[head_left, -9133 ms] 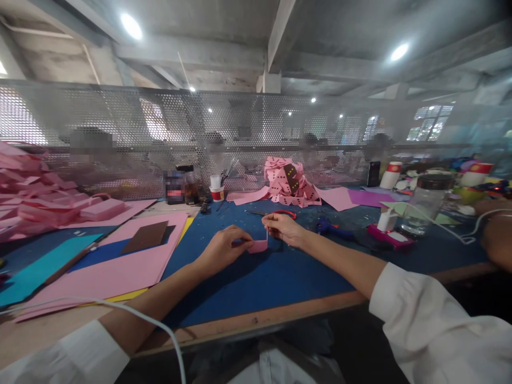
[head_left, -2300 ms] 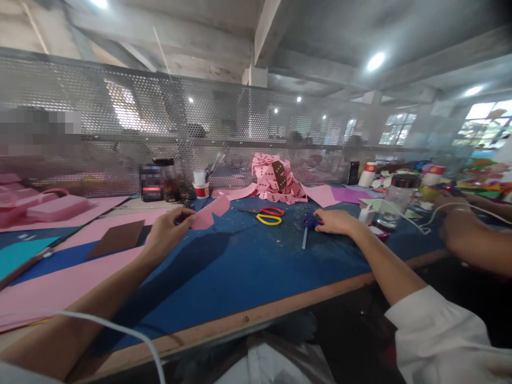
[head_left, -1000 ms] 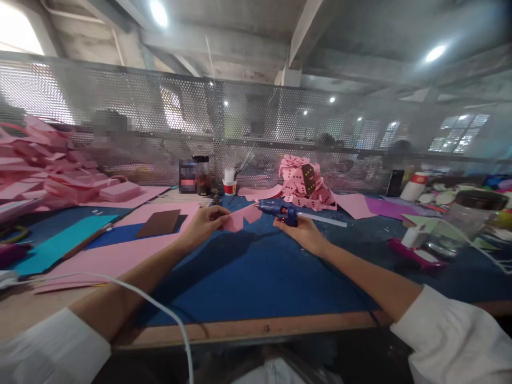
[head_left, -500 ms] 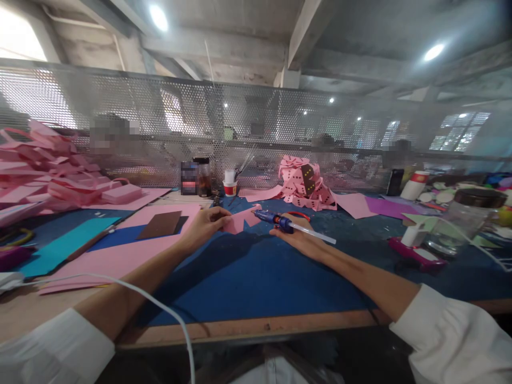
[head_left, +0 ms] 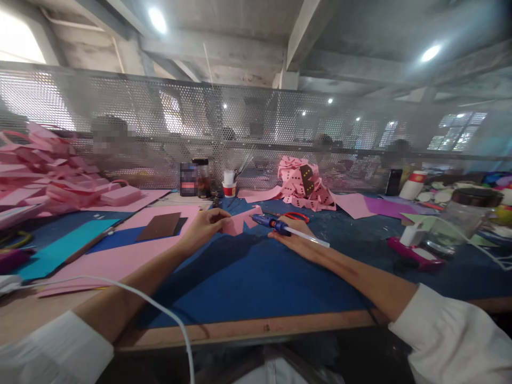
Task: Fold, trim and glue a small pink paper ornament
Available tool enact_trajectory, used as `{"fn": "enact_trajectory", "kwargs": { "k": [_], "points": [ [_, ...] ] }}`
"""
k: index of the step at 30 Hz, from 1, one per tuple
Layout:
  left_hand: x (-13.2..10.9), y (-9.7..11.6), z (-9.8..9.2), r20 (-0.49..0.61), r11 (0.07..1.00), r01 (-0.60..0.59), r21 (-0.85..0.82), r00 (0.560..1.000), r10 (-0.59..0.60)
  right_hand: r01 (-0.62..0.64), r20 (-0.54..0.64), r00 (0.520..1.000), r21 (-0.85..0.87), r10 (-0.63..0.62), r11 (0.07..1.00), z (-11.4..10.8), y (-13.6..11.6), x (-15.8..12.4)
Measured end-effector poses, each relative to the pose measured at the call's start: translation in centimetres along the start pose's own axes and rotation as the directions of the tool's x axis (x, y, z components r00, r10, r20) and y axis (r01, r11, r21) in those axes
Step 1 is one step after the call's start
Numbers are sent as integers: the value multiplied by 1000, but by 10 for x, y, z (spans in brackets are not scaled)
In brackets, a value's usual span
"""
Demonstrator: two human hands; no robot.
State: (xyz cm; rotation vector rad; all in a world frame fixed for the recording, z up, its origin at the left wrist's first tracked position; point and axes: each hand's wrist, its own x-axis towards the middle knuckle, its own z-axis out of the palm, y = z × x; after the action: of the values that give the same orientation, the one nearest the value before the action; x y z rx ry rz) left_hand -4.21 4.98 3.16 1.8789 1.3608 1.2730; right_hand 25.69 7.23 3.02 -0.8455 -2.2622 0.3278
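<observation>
Pinched in my left hand (head_left: pixel 206 228) is the left end of a small pink paper piece (head_left: pixel 236 223) with notched edges, held above the blue work surface (head_left: pixel 240 282). My right hand (head_left: pixel 294 234) is closed round a blue glue gun (head_left: pixel 270 223), a clear glue stick jutting from its rear toward the lower right. The gun's nozzle points left and meets or nearly meets the paper's right part; which of the two I cannot tell. Behind my right hand lie red-handled scissors (head_left: pixel 298 216), partly hidden.
Pink cut-outs (head_left: pixel 64 176) are heaped at the left, beside a teal sheet (head_left: pixel 72 245) and a brown card (head_left: pixel 159 226). Farther back stand a paper cup (head_left: pixel 229 189) and a dotted pink paper pile (head_left: pixel 300 181). A clear jar (head_left: pixel 452 224) is at right; a white cable (head_left: pixel 160 306) crosses my left forearm.
The glue gun and my right hand have shifted slightly left, bringing the nozzle farther over the pink paper. My left hand keeps its hold, nearly unmoved.
</observation>
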Motion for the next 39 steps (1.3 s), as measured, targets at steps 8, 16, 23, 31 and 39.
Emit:
{"fn": "enact_trajectory", "kwargs": {
  "k": [8, 16, 23, 31, 39],
  "points": [
    [-1, 0, 0, 12, 1000, -1, -4, 1000, 2, -25, 6, 1000, -33, 25, 999, 1, 0, 1],
    [0, -4, 1, 12, 1000, -8, 17, 1000, 8, -16, 15, 1000, -39, 17, 999, 0, -2, 0],
    [0, -2, 0, 12, 1000, -8, 13, 1000, 8, -13, 11, 1000, -36, 13, 999, 0, 0, 0],
    [0, -3, 1, 19, 1000, -15, -7, 1000, 15, -38, 27, 999, -17, 38, 999, -3, -6, 0],
    [-1, 0, 1, 18, 1000, -18, 7, 1000, 18, -26, 26, 999, -15, 26, 1000, -2, -4, -1]
  ]
}}
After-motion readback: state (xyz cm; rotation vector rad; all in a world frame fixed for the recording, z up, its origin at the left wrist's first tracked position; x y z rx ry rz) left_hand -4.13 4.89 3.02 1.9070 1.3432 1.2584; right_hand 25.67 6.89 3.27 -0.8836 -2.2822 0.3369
